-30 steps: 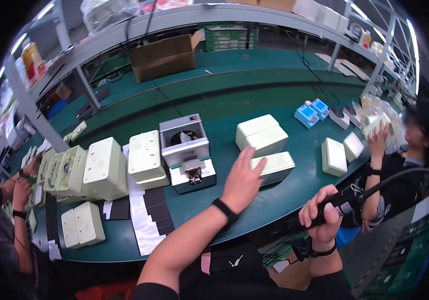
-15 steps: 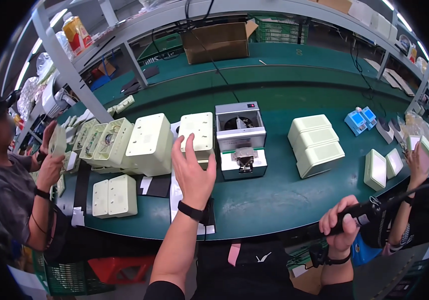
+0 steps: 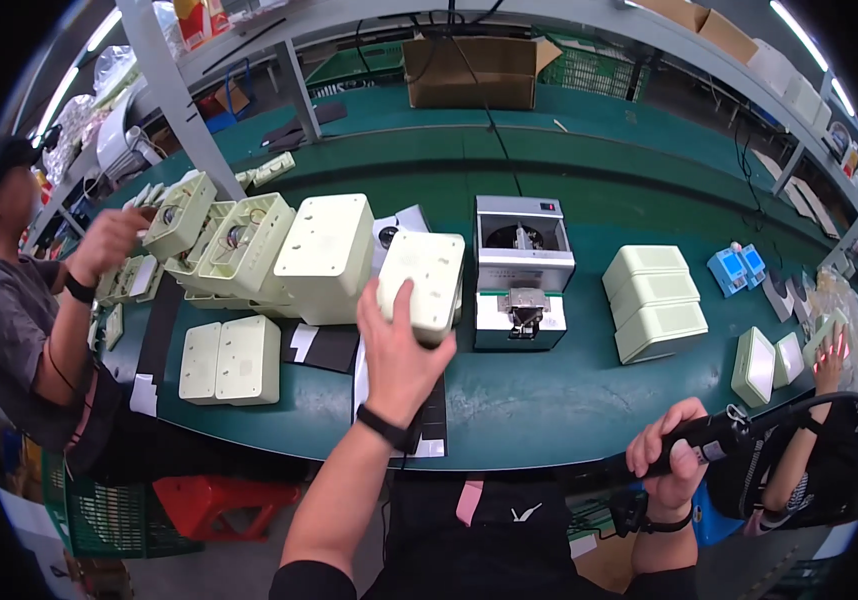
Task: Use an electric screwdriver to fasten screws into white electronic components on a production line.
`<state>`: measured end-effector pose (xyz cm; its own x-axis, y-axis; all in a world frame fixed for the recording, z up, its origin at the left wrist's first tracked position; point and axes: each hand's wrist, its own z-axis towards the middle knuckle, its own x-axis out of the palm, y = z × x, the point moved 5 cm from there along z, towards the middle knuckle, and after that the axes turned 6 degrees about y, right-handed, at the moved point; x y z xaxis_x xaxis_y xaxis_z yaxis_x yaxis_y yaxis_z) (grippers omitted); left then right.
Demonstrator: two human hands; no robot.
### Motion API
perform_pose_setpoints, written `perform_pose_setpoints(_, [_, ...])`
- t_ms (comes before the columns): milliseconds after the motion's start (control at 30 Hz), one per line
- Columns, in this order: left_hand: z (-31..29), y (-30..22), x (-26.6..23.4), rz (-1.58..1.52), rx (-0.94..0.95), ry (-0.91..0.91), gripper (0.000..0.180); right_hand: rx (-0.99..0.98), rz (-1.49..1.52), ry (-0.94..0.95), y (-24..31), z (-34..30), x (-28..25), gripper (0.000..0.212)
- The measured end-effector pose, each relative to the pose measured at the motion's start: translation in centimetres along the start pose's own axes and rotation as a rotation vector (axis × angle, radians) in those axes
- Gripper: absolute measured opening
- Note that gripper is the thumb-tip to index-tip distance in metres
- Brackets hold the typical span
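My left hand [image 3: 401, 362] is closed on the near end of a pale green plastic housing [image 3: 427, 275], fingers over its flat screw-holed face and thumb at the near right corner. The housing sits slightly tilted, left of a grey screw feeder [image 3: 519, 270]. My right hand [image 3: 671, 450] is wrapped round a black electric screwdriver [image 3: 704, 440] with a cable, held past the table's front edge; its tip is hard to make out. Left of the housing stands a taller pale green stack [image 3: 324, 245]. Two more housings [image 3: 231, 362] lie flat nearer me.
At left, a co-worker's hand [image 3: 109, 240] is by open housings [image 3: 241, 245] with wiring inside. Three stacked pale green covers [image 3: 654, 305] stand right of the feeder, with blue devices [image 3: 736, 268] beyond. Another person's hand [image 3: 829, 365] is at far right. A metal shelf post [image 3: 179, 100] rises at back left.
The view has shifted. My left hand has drawn the housing nearer me and tilted it. My right hand still holds the screwdriver. The left co-worker has gone from a flat panel to an open housing.
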<state>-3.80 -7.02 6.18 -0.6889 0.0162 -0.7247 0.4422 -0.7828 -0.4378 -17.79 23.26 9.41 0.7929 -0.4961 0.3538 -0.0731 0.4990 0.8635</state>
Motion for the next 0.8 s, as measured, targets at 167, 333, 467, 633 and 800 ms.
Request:
perform_pose_setpoints(167, [-7.9,-1.2,-4.4,-0.087,-0.011,0.104,0.081,0.024,-0.005,-0.072,0.0,0.5,-1.9,0.038])
perform_pose_setpoints(333, [-11.8,-2.0,-4.1,-0.106,-0.167,0.149,0.083,0.048,-0.002,-0.067,-0.6,2.4,-1.0,0.036])
perform_pose_setpoints(467, [-12.7,-6.2,-4.1,-0.264,-0.126,0.291,0.077,0.054,-0.006,-0.018,-0.8,4.7,0.8,0.035])
perform_pose_setpoints(633, [-13.3,-7.6,-2.6,-0.697,-0.020,0.651,0.076,-0.168,-0.100,0.026,0.7,10.8,4.4,0.030])
perform_pose_setpoints(800, [-6.2,-6.6,-1.5,-0.281,0.365,0.529,0.068,-0.215,-0.187,0.013,-0.7,16.9,6.9,0.019])
